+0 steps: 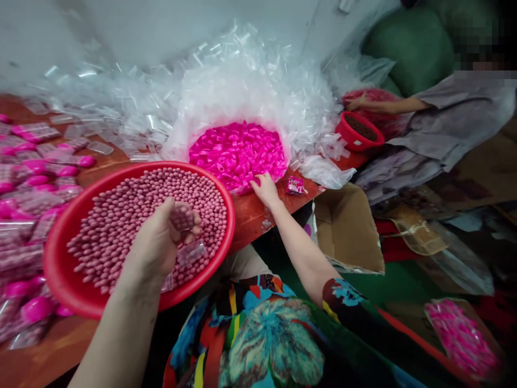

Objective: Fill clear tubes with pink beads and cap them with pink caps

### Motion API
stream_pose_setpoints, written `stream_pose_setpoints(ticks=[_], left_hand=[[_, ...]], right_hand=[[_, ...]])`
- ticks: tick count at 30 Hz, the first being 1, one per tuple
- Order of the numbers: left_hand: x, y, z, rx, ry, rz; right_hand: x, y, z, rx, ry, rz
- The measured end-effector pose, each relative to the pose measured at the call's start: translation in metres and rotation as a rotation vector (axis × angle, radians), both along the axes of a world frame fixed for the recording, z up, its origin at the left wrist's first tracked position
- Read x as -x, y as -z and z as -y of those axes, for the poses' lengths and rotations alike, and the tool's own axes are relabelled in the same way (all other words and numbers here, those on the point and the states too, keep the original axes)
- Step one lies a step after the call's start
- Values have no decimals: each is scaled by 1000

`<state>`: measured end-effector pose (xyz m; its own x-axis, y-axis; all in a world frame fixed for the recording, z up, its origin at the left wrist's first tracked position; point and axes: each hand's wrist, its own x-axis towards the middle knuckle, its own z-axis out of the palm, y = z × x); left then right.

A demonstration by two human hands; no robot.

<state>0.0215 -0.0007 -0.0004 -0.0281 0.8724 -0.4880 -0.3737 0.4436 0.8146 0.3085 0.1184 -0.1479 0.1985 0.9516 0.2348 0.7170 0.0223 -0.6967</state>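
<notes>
Over a large red basin (56,269) of small pink balls (121,215), my left hand (161,231) is closed round a clear container (182,216) with pink balls inside. Another clear container (192,253) lies on the balls just beside that hand. My right hand (265,189) reaches to the near edge of a heap of bright pink plastic caps (238,153) in a clear bag; its fingers are bent at the caps, and whether they pinch one is too small to tell. A small pink packet (296,185) lies on the red table right of it.
Clear empty containers (250,75) are piled along the wall. Filled containers with pink caps (36,183) cover the table's left side. An open cardboard box (347,229) stands at the right. Beyond it, a person's arm (404,105) reaches over a small red bucket (357,141).
</notes>
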Motion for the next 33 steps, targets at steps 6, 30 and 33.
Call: stream_pose_setpoints(ticks=[6, 30, 33], left_hand=[[8, 14, 3, 11, -12, 17], [15, 27, 15, -230, -134, 174], [16, 29, 16, -234, -127, 179]], right_hand=[[12, -7, 23, -80, 9, -163], [150, -98, 101, -192, -656, -550], [149, -99, 105, -203, -664, -525]])
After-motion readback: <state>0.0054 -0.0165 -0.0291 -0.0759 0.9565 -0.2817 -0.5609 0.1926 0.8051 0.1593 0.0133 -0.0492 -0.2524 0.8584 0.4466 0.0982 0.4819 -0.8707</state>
